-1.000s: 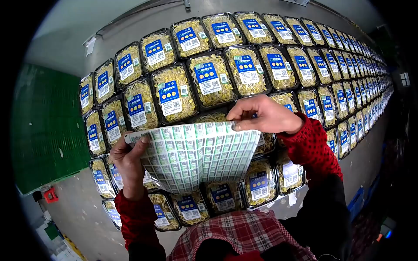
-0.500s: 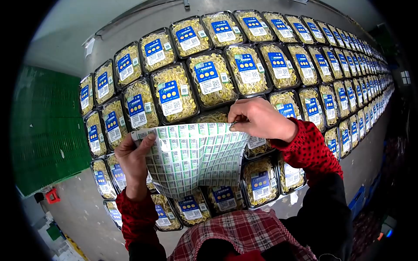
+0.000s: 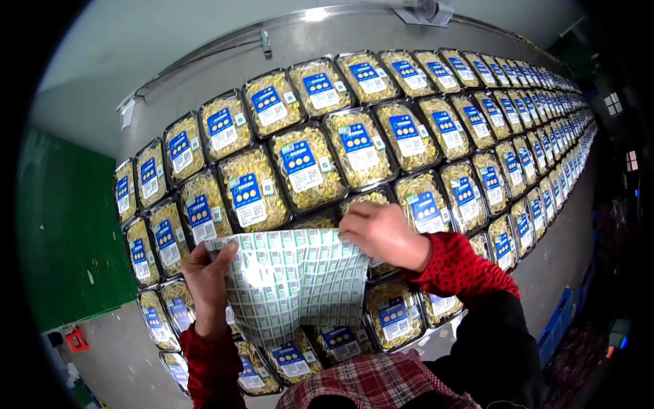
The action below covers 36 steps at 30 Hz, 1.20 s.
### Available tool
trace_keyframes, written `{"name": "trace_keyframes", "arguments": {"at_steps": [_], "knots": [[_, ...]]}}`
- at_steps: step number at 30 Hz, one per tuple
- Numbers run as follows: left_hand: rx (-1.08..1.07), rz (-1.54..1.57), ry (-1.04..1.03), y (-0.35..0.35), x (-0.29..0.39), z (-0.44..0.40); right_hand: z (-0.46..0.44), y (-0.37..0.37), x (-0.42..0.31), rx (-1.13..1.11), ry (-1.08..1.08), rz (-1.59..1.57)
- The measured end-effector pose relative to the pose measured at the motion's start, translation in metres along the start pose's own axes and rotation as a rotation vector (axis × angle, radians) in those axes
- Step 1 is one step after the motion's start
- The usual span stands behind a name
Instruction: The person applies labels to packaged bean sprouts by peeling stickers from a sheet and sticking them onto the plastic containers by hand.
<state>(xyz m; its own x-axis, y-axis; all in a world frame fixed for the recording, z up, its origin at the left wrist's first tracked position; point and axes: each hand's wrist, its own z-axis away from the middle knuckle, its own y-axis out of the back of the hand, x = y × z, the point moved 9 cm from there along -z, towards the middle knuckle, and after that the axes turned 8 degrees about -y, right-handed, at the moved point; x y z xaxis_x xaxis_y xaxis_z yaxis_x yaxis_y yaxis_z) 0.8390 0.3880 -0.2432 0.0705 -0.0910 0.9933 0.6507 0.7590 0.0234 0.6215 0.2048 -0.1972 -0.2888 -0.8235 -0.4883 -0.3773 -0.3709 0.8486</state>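
A sheet of small green-and-white stickers (image 3: pixel 272 283) printed with square codes hangs in front of me over the packed trays. My left hand (image 3: pixel 208 273) grips its upper left corner, thumb on the printed face. At the upper right corner my right hand (image 3: pixel 385 235) is closed in a pinch against the sheet's edge. Whether a single sticker has come loose between those fingertips is hidden. Behind the sheet, black trays of bean sprouts (image 3: pixel 308 167) carry blue-and-white labels; many also have a small code sticker beside the label.
Long rows of similar sprout trays (image 3: pixel 470 194) run to the far right on a grey metal table (image 3: pixel 300 44). A green panel (image 3: pixel 75 225) stands at left, with a red object (image 3: pixel 77 339) below it. Blue crates (image 3: pixel 555 327) are at lower right.
My view has tilted up, so the trays and sheet appear lower. Both hands stay at the sheet's upper corners, and the right hand's fingers have shifted slightly at its corner.
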Motion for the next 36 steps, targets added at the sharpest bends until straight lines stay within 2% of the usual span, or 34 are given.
{"name": "trace_keyframes", "arguments": {"at_steps": [1, 5, 7, 9, 11, 14, 15, 17, 18, 21, 23, 25, 27, 29, 30, 31, 33, 34, 35, 36], "knots": [[0.011, 0.032, 0.026, 0.000, -0.003, -0.001, 0.005, 0.002, -0.007, 0.105, 0.125, 0.033], [0.056, 0.040, 0.086, 0.009, -0.024, -0.007, 0.004, 0.027, -0.010, 0.161, 0.231, -0.009], [0.126, -0.019, 0.090, 0.020, -0.021, -0.006, -0.016, 0.023, 0.063, 0.073, -0.237, -0.700], [0.130, -0.039, 0.091, 0.025, -0.020, -0.001, -0.031, 0.051, 0.158, 0.152, -0.759, -0.780], [0.105, -0.027, 0.061, 0.024, -0.019, 0.002, -0.034, 0.047, 0.261, 0.237, -0.911, -0.646], [0.107, -0.007, 0.089, 0.022, -0.024, 0.004, -0.043, 0.042, 0.283, 0.199, -0.991, -0.500], [0.105, -0.011, 0.104, 0.020, -0.025, 0.005, -0.045, 0.034, 0.293, 0.200, -0.990, -0.502], [0.099, -0.042, 0.118, 0.016, -0.023, 0.005, -0.057, 0.029, 0.304, 0.200, -0.836, -0.007], [0.091, -0.072, 0.133, 0.015, -0.023, 0.004, -0.060, 0.037, 0.291, 0.280, -0.772, 0.197], [0.105, -0.091, 0.118, 0.017, -0.023, 0.005, -0.046, 0.073, 0.295, 0.300, -0.876, 0.336], [0.082, -0.065, 0.097, 0.016, -0.025, 0.005, -0.022, 0.103, 0.339, 0.406, -0.878, -0.019], [0.060, -0.051, 0.100, 0.013, -0.029, 0.006, -0.009, 0.112, 0.373, 0.377, -0.903, -0.219], [0.062, -0.067, 0.114, 0.004, -0.025, 0.004, -0.010, 0.111, 0.389, 0.341, -0.846, -0.232], [0.073, -0.093, 0.126, -0.001, -0.022, 0.004, -0.020, 0.103, 0.396, 0.282, -0.762, -0.147], [0.071, -0.099, 0.120, -0.004, -0.020, 0.004, -0.020, 0.103, 0.392, 0.266, -0.793, -0.022], [0.067, -0.104, 0.114, -0.007, -0.018, 0.002, -0.023, 0.100, 0.387, 0.269, -0.797, -0.027], [0.076, -0.110, 0.099, -0.012, -0.015, 0.001, -0.024, 0.112, 0.376, 0.277, -0.840, 0.385], [0.088, -0.111, 0.087, -0.013, -0.013, 0.000, -0.026, 0.133, 0.353, 0.380, -0.693, 0.559], [0.076, -0.110, 0.089, -0.016, -0.012, -0.001, -0.020, 0.149, 0.371, 0.393, -0.664, 0.583], [0.086, -0.104, 0.084, -0.017, -0.009, 0.000, -0.008, 0.170, 0.398, 0.372, -0.787, 0.391]]}}
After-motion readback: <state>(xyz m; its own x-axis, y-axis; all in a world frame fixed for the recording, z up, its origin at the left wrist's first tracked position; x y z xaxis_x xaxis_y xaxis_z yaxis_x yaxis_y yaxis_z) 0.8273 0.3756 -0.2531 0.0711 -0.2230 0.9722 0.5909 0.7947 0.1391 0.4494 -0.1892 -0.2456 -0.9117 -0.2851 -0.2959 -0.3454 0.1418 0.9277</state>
